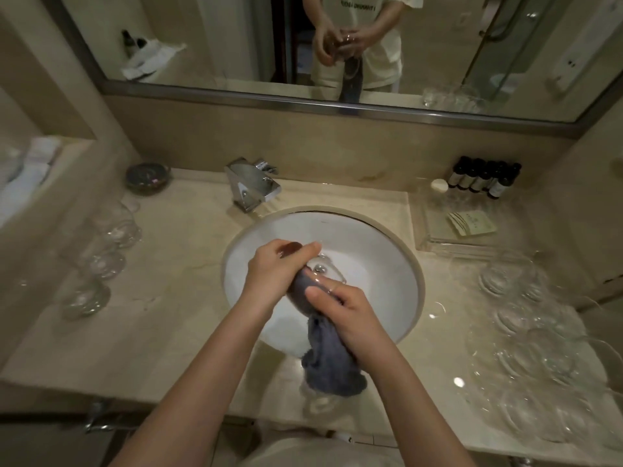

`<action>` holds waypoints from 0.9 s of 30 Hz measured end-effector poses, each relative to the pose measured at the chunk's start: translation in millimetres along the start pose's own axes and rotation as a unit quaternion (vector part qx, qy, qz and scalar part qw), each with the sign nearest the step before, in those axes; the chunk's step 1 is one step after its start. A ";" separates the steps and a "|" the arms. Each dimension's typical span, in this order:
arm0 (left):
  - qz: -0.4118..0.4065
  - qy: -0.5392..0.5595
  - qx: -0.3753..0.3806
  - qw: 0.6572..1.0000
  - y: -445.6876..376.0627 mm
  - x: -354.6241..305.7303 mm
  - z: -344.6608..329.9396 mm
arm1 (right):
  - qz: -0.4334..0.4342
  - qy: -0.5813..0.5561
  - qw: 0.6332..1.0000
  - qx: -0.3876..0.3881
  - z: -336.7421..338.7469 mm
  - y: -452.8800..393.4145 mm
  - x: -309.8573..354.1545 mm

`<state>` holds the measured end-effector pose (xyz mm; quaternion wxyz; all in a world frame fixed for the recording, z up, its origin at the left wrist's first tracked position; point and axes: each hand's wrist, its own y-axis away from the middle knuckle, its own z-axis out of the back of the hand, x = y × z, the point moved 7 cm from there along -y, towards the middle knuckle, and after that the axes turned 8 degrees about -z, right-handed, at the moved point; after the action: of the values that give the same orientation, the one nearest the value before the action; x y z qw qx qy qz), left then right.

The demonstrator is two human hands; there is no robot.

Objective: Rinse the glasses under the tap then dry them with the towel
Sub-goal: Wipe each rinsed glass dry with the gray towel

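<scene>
Over the white sink basin (387,264), my left hand (273,267) grips a clear glass (325,269) lying tilted on its side. A grey-blue towel (330,358) is stuffed into the glass and hangs down over the basin's front rim. My right hand (350,315) holds the towel at the mouth of the glass, fingers curled round it. The chrome tap (251,187) stands behind the basin at the left; no water shows from it.
Several clear glasses (104,251) stand on the counter at the left, and many more glasses (539,348) crowd the right. A dark dish (148,178) sits back left. Small dark bottles (482,176) and a clear tray (472,230) are back right. White towels (30,166) lie on the left ledge.
</scene>
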<state>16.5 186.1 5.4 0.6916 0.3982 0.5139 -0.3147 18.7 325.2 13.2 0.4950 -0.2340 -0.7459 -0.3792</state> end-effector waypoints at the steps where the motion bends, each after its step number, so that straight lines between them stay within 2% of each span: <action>1: -0.045 -0.011 -0.040 0.998 -0.1 -4.7 9.9 | -0.029 -0.042 0.999 0.013 -7.0 -2.3 -2.9; 2: -0.094 0.012 -0.062 0.994 2.5 -10.6 16.6 | -0.080 -0.114 0.990 0.025 -11.4 -5.5 -9.7; 4: -0.187 0.089 -0.050 0.977 11.7 -21.1 21.6 | -0.190 -0.246 0.948 0.062 -28.9 -7.2 -26.4; 5: -0.226 0.116 -0.031 0.967 15.3 -25.3 24.2 | -0.209 -0.287 0.933 0.061 -35.6 -8.9 -31.6; 7: -0.244 0.124 0.019 0.962 13.4 -26.8 30.7 | -0.182 -0.298 0.935 0.058 -43.0 -13.1 -31.7; 9: -0.148 0.104 0.083 0.980 1.3 -17.5 38.5 | -0.110 -0.225 0.967 0.054 -41.7 -16.7 -16.5; 11: 0.011 0.062 0.151 0.987 -3.2 -3.3 46.6 | -0.057 -0.047 0.995 0.068 -48.1 -17.2 -1.0; 12: 0.053 0.036 0.164 0.984 -2.8 1.4 52.7 | -0.051 0.018 0.996 0.072 -55.4 -17.7 3.3; 13: 0.061 0.014 0.153 0.986 -4.3 4.4 59.3 | -0.054 0.040 0.995 0.076 -61.6 -19.0 3.5; 15: 0.004 0.005 0.091 0.996 -8.5 5.6 73.3 | -0.077 -0.011 0.994 0.071 -73.1 -23.1 0.0; 17: -0.109 0.033 0.031 0.993 -8.6 2.5 88.5 | -0.171 -0.162 0.970 0.056 -83.3 -28.7 -16.3; 19: -0.217 0.035 0.021 0.975 -5.0 1.0 102.3 | -0.249 -0.271 0.928 0.053 -95.7 -30.7 -31.8; 21: -0.255 0.020 0.035 0.966 -3.6 4.3 111.9 | -0.259 -0.274 0.925 0.054 -105.1 -35.1 -39.8; 23: -0.212 0.027 0.083 0.973 -7.5 8.9 118.0 | -0.248 -0.238 0.938 0.041 -109.6 -39.1 -43.0; 25: -0.079 0.054 0.167 0.981 -13.8 16.6 125.3 | -0.260 -0.202 0.943 0.040 -112.1 -40.8 -45.5; 27: 0.061 0.020 0.265 0.962 -14.0 25.3 137.8 | -0.274 -0.188 0.942 0.050 -116.9 -41.5 -48.6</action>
<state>75.0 58.2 -0.8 0.5689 0.6036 0.4009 -0.3890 73.7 208.2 -19.2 0.2337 -0.0622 -0.8788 -0.4114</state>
